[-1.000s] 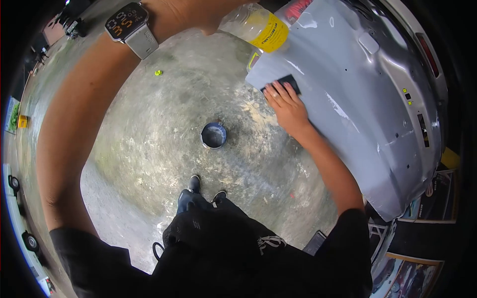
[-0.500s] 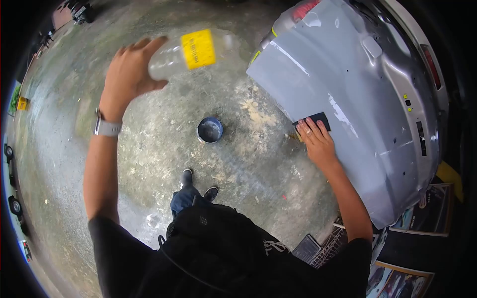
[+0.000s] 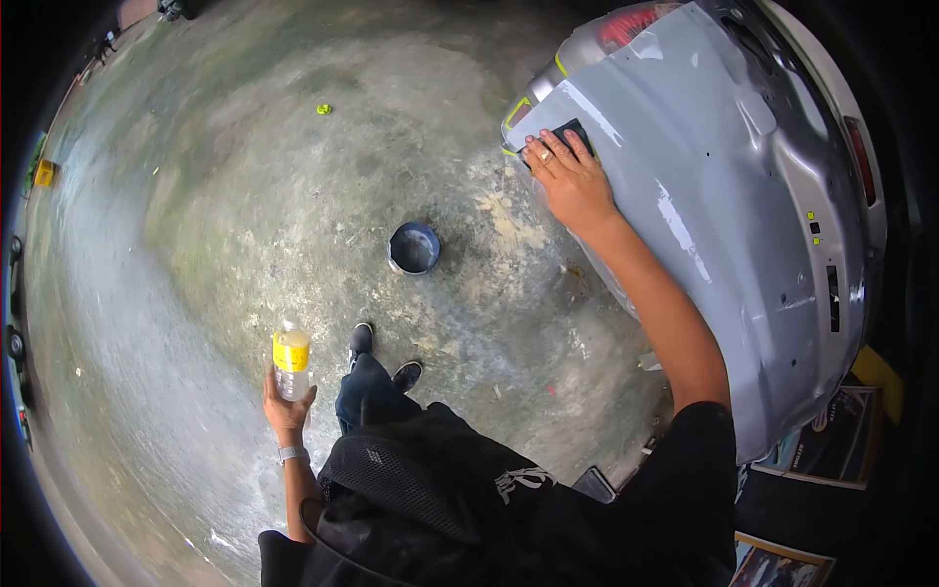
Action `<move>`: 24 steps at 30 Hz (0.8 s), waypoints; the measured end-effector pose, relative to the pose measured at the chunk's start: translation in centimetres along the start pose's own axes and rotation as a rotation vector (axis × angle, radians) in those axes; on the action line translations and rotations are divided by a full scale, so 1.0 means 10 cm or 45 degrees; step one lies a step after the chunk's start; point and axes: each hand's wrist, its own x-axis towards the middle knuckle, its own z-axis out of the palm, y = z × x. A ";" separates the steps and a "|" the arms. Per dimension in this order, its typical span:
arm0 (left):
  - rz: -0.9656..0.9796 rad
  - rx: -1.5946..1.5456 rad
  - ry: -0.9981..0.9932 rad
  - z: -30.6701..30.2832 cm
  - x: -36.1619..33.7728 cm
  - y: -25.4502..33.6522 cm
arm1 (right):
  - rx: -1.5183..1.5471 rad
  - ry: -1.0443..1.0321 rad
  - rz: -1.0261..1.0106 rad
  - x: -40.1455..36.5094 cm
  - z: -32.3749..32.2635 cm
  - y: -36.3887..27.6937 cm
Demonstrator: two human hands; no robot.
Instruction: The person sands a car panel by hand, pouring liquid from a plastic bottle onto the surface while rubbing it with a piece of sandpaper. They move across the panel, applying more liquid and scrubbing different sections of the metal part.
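My left hand point(image 3: 286, 406) is wrapped round a clear plastic bottle point(image 3: 291, 364) with a yellow label, held upright low on the left, beside my legs. My right hand point(image 3: 569, 174) presses a dark sheet, which looks like sandpaper point(image 3: 577, 129), flat against the grey car panel point(image 3: 675, 235). The hand is at the panel's upper left edge, near yellow-green masking tape point(image 3: 517, 112). Pale, wet-looking streaks lie on the panel's primer-grey surface. Part of the sheet is hidden under my fingers.
A dark blue bucket point(image 3: 415, 248) stands on the stained concrete floor, ahead of my shoes point(image 3: 361, 338). A yellow-green scrap point(image 3: 324, 110) lies farther off. Framed pictures point(image 3: 831, 437) are at lower right. Parked vehicles line the far left edge.
The bottle has come down from upper left to beside my legs, in my left hand. My right hand has slid the dark sheet up along the panel's edge toward the tape.
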 end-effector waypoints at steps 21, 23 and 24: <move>-0.210 -0.153 0.095 0.35 -0.42 -0.24 | -0.209 -0.090 -0.090 0.38 0.17 0.09; -0.202 -0.102 0.093 0.39 -0.48 -0.26 | -0.154 -0.112 -0.065 0.40 0.12 0.10; -0.194 -0.048 0.086 0.41 -0.49 -0.29 | -0.095 -0.138 -0.038 0.36 0.08 0.10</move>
